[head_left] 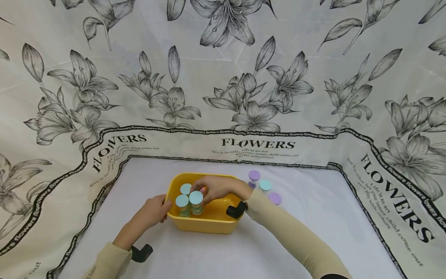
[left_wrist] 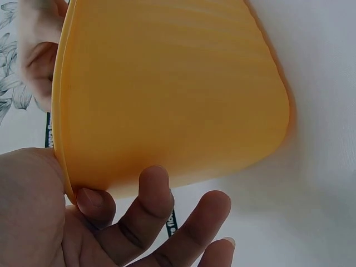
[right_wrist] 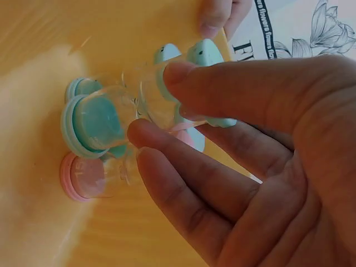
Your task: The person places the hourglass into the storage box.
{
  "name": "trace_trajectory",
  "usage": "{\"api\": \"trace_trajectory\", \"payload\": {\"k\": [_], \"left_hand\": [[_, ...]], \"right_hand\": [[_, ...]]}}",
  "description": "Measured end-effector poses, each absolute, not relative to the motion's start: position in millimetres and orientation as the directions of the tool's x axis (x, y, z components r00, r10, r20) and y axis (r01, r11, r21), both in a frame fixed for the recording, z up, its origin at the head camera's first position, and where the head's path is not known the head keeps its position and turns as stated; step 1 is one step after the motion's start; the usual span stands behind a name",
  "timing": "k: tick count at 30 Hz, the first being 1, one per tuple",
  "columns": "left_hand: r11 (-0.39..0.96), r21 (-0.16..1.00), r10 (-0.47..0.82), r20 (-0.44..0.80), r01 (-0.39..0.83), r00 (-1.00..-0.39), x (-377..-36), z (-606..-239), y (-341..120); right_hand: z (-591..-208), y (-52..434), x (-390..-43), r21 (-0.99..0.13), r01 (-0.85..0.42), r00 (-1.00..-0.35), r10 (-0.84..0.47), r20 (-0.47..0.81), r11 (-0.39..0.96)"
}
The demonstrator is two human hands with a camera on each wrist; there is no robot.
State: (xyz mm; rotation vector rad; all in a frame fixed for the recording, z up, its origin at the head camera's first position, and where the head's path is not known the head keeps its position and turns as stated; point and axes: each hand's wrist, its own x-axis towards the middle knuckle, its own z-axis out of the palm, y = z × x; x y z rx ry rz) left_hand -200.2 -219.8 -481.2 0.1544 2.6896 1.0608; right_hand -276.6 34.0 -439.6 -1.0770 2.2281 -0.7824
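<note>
1. We see the right hand (head_left: 216, 188) reaching into the yellow plastic tub (head_left: 209, 224); its thumb and curled fingers (right_wrist: 183, 161) pinch a clear round jar with a teal lid (head_left: 196, 198), just below the lid.
2. That held jar stands upright in the left half of the tub, touching a second clear jar with a teal lid (head_left: 182, 201) on its left; a third teal-lidded jar (head_left: 186, 189) stands just behind them.
3. In the right wrist view, a clear jar with a pink lid (right_wrist: 83, 178) lies close against the teal-lidded ones inside the tub.
4. The left hand (head_left: 155, 211) rests against the tub's left outer wall; in the left wrist view its thumb sits at the rim and its loosely bent fingers (left_wrist: 150, 200) touch the wall's underside.
5. The tub sits on a white tabletop (head_left: 313, 232).
6. Behind the right forearm stand three more jars: one with a purple lid (head_left: 254, 176), one with a teal lid (head_left: 265, 185) and another with a purple lid (head_left: 275, 198).
7. A cloth printed with black lilies and the word FLOWERS (head_left: 258, 144) surrounds the tabletop.
</note>
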Motion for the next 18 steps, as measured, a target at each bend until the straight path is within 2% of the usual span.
{"api": "trace_trajectory", "payload": {"k": [18], "left_hand": [[0.737,0.676,0.19,-0.193,0.009,-0.963,-201,-480,-219]], "right_hand": [[-451,26,-276,-0.637,-0.554,-0.521,-0.82,-0.237,0.536]]}}
